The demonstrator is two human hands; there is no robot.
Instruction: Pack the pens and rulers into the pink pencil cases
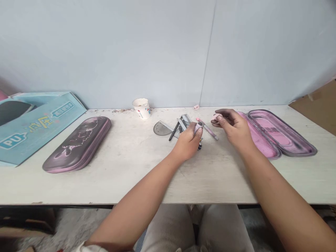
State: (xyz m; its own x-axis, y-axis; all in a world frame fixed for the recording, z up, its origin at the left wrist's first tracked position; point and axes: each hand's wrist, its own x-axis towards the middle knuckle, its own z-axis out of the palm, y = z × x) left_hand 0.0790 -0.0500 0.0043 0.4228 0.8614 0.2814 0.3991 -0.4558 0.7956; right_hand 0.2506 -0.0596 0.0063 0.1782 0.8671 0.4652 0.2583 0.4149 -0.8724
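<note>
Grip first: what has the left hand got?

It's closed round a rounded, pale mauve piece, too covered to name. A dark bit shows below the hand.

And the right hand?

Curved and relaxed, pinching a small pink block at the fingertips, perhaps an eraser. A light pinch suits something so small.

What lies nearest?

A pink pencil sits between the hands, beside a black pen, grey rulers and a smoky, translucent protractor.

Textures?

An open case lies right of the right hand, with a pink woven lining and a glossy rim. A closed, marbled twin lies far left on the scuffed white table.
</note>
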